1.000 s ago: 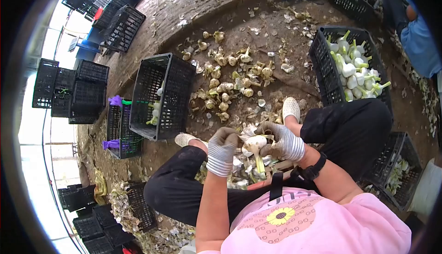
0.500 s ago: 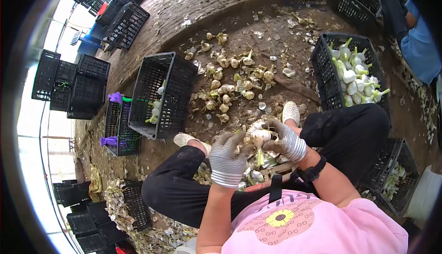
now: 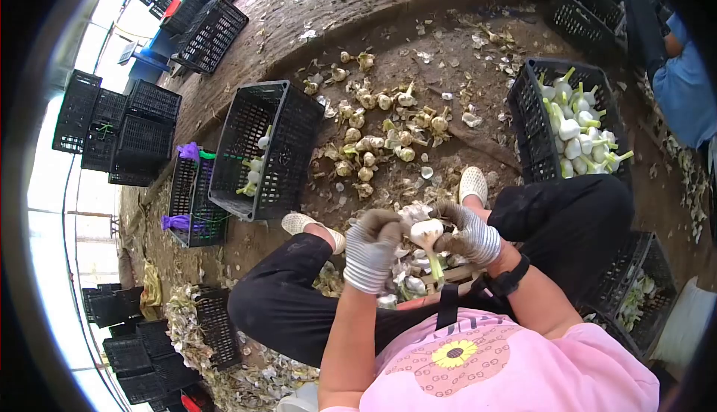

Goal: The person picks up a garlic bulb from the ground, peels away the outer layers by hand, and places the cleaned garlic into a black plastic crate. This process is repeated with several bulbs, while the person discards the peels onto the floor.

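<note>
A pale garlic bulb (image 3: 426,233) with a cut green stem pointing down is between my two gloved hands, above a heap of garlic skins. My right hand (image 3: 472,236), in a grey-white striped glove with brown fingers, grips it from the right side. My left hand (image 3: 373,250), gloved the same way, is curled closed just left of the bulb. What its fingers hold, if anything, is hidden. Past my feet, several unpeeled garlic bulbs (image 3: 368,144) lie on the dirt. A black crate (image 3: 539,143) at the right holds many clean white bulbs (image 3: 573,129).
To the left a black crate (image 3: 287,150) contains a few bulbs. Beside it is a crate with purple ties (image 3: 187,152). Another crate (image 3: 653,251) stands behind my right knee. Skins pile up (image 3: 187,330) at lower left. A person in blue (image 3: 683,83) sits at upper right.
My left hand has pulled slightly away from the bulb and its fingers have curled in. The bulb has tilted, its stem swinging to the right, and it looks whiter.
</note>
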Tool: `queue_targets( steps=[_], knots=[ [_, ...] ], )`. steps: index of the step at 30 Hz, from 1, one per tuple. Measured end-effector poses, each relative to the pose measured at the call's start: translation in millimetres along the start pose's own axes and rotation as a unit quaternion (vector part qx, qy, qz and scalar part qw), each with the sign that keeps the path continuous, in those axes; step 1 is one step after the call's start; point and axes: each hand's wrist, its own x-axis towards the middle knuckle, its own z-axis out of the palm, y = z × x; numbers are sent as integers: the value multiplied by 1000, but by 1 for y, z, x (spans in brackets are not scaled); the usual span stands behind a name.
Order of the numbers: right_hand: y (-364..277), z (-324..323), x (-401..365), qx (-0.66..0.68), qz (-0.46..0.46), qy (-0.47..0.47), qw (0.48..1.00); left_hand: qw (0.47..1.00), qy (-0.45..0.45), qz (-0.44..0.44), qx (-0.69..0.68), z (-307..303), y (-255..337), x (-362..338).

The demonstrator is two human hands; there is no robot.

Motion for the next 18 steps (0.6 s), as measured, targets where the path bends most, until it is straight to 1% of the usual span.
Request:
queue_targets(
  steps=[1,2,4,5,7,8,9,10,11,12,14,15,16,17,18],
  knots=[
    [1,-2,0,-4,-10,-11,1000,1000,-13,9,24,-2,0,1],
    [1,-2,1,23,-12,-10,1000,995,56,-20,-76,-1,5,0],
    [1,-1,2,76,-14,-8,997,996,33,-21,-78,-14,0,0],
    [2,-4,3,72,-6,-26,997,999,38,27,-10,-17,-1,0],
    [9,-13,6,111,42,-20,993,983,51,123,129,-23,-3,-2],
    [9,-12,8,132,66,-18,989,971,71,141,178,-28,-4,-3],
    [-1,2,6,120,-19,-52,991,956,90,159,228,-32,-2,-4],
    [1,2,7,110,-3,-31,993,939,107,176,275,-34,-2,-5],
    [4,0,8,98,11,-10,995,944,90,191,252,-33,-3,-7],
    [7,-2,9,85,27,11,996,939,71,195,273,-29,-4,-9],
    [11,-1,10,65,11,6,998,927,34,200,316,-11,4,-16],
    [14,-2,11,58,5,3,998,906,10,198,375,-5,3,-17],
    [16,-2,11,52,-1,0,999,926,13,174,335,4,-5,-17],
    [15,1,13,60,34,-17,997,944,16,150,293,14,-20,-16],
    [12,6,11,37,40,-12,998,960,18,126,251,19,-32,-15]
  ],
)
